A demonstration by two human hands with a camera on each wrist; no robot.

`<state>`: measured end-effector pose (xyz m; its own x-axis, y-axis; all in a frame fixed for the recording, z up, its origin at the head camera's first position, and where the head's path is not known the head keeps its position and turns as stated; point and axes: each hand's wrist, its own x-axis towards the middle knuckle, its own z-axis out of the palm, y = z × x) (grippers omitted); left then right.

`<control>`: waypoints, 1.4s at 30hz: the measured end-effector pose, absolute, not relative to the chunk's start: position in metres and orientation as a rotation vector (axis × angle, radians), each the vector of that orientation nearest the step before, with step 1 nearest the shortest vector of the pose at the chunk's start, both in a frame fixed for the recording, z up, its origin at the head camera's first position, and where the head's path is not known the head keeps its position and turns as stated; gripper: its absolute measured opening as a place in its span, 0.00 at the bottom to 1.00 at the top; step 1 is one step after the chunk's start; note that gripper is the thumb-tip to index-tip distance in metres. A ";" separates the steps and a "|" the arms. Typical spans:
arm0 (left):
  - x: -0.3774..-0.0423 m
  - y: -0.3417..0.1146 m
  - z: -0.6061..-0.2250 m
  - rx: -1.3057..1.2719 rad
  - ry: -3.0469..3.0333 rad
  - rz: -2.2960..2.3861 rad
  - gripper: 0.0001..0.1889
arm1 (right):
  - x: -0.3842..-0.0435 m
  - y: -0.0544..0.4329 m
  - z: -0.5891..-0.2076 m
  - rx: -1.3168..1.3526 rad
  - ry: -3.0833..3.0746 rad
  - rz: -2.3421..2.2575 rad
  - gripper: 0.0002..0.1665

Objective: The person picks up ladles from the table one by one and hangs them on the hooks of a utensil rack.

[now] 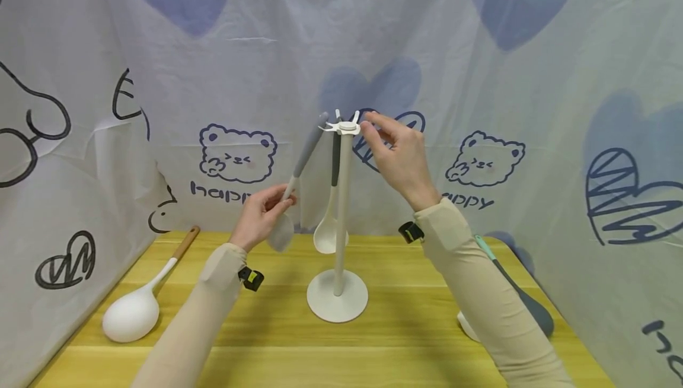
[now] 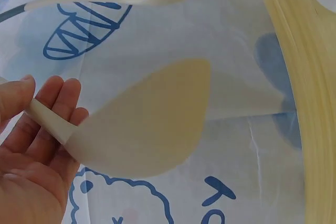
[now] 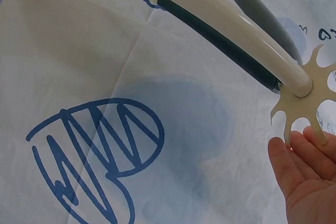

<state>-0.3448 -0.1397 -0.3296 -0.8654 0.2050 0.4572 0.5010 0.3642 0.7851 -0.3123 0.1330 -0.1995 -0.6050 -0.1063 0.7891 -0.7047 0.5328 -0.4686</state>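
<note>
My left hand (image 1: 261, 216) grips the lower handle of a spatula (image 1: 306, 150) with a grey upper handle and a broad, rounded pale head (image 2: 147, 124). Its handle tip leans against a prong on the left of a white utensil rack (image 1: 341, 216); whether it is hooked I cannot tell. A white ladle (image 1: 324, 237) with a dark handle hangs from the rack, partly behind the pole. At the rack's top, the fingertips and thumb of my right hand (image 1: 397, 156) pinch the prongs (image 3: 315, 129) on the right side.
A white ladle with a wooden handle (image 1: 130, 317) lies on the table's left. On the right lies a dark grey utensil (image 1: 536, 311) with a green handle end, partly behind my right arm. A white object (image 1: 467, 326) shows beside that sleeve. A printed cloth (image 1: 299, 38) surrounds the table.
</note>
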 end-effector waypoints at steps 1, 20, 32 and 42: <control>-0.345 -0.140 -0.330 -0.614 -2.356 -1.496 0.19 | -0.312 0.133 -0.199 0.656 -2.047 1.055 0.22; -0.347 -0.135 -0.335 -0.587 -2.404 -1.457 0.21 | -0.312 0.133 -0.200 0.659 -2.053 1.059 0.23; -0.338 -0.125 -0.342 -0.577 -2.430 -1.537 0.20 | -0.310 0.131 -0.200 0.653 -2.048 1.062 0.23; -0.333 -0.115 -0.345 -0.722 -2.344 -1.586 0.17 | -0.311 0.131 -0.201 0.655 -2.043 1.060 0.23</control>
